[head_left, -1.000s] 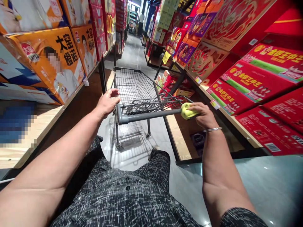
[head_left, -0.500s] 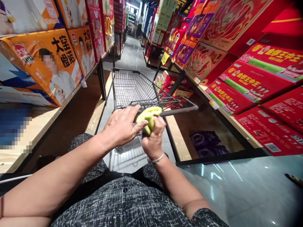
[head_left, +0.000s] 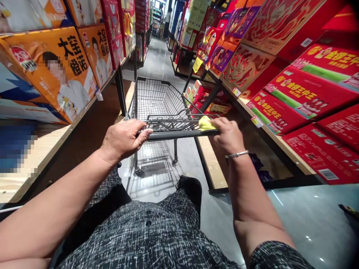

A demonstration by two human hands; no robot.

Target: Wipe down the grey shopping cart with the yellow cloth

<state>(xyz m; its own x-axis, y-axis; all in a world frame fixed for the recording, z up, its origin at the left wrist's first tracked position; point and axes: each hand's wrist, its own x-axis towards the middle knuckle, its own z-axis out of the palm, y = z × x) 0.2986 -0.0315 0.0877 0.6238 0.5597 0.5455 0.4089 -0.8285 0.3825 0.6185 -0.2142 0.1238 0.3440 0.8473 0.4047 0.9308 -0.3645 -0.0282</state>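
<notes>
A dark wire shopping cart (head_left: pixel 157 98) stands in front of me, and no goods show in its basket. My left hand (head_left: pixel 125 138) is closed around the left end of the cart's handlebar (head_left: pixel 174 134), thumb along the bar. At the right end, my right hand (head_left: pixel 228 135) grips a yellow cloth (head_left: pixel 206 123) and presses it against the handlebar. Part of the cloth bunches out to the left of my fingers; the rest is hidden under the hand. A bracelet (head_left: pixel 237 154) circles my right wrist.
Orange boxes (head_left: pixel 50 74) line the left shelf. Red boxes (head_left: pixel 297 93) are stacked on the right shelf, whose wooden lower board (head_left: pixel 210 160) reaches close to the cart. A grey tiled aisle (head_left: pixel 157 56) runs ahead between the shelves.
My hands have moved apart. The left now holds the handlebar's left end; the right has carried the cloth rightward onto the bar. The handlebar has swung from slanted to nearly level across my view.
</notes>
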